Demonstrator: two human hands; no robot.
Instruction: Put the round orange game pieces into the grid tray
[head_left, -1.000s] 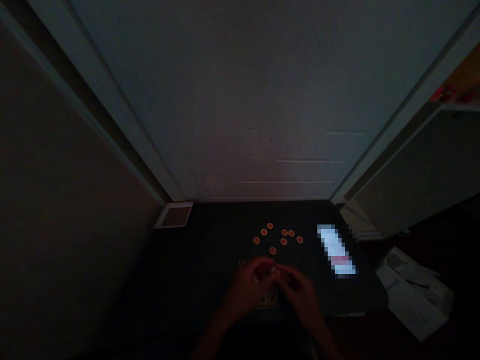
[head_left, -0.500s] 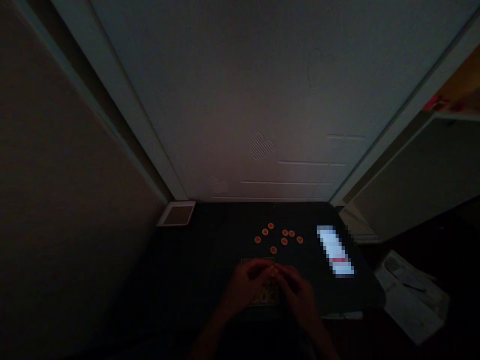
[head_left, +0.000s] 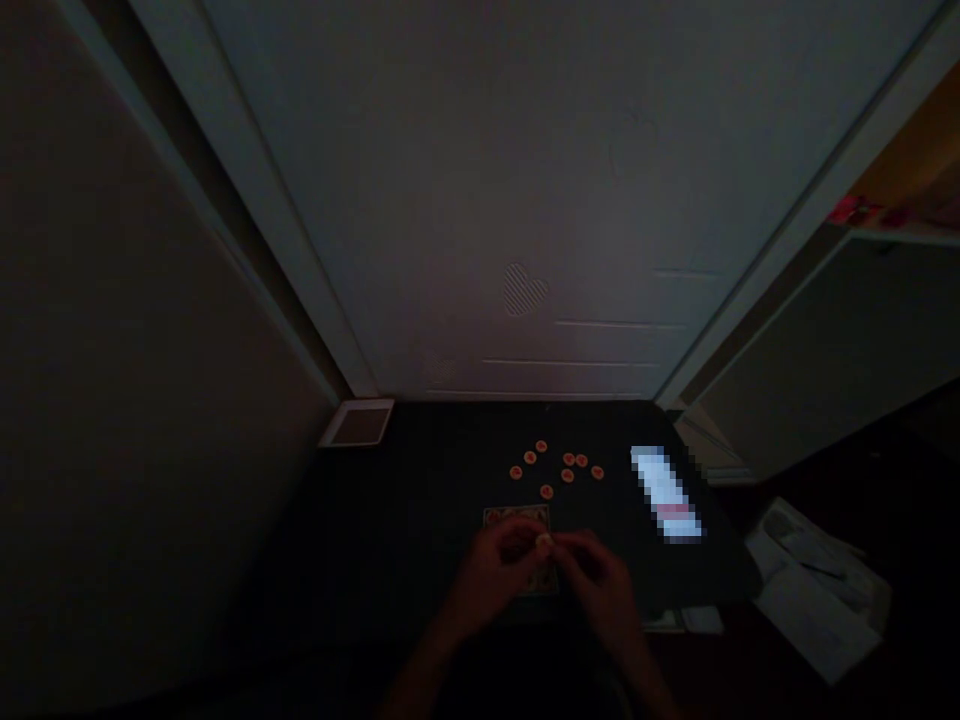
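Note:
My left hand [head_left: 501,557] and my right hand [head_left: 592,568] meet above the dark table, fingers pinched together. Between their fingertips is a small pale round disc [head_left: 544,540]; the dim light hides its markings. Just beneath them lies a square patterned card [head_left: 517,513] with a light border and rows of round shapes, largely covered by the hands. Beyond it, several loose round discs with red markings are scattered, the nearest disc [head_left: 547,492] just past the card's far edge and another disc [head_left: 597,472] farthest right.
A lit phone [head_left: 666,495], its screen blurred, lies on the right of the table [head_left: 390,530]. At the back left corner sits a shallow white-rimmed tray [head_left: 364,424]. A pale panel with embossed hearts [head_left: 525,290] rises behind. A white box [head_left: 821,590] stands lower right.
The view has shifted slightly. My hands stay together over the card, and the pale disc between the fingertips now shows more clearly. The scattered discs keep their arrangement.

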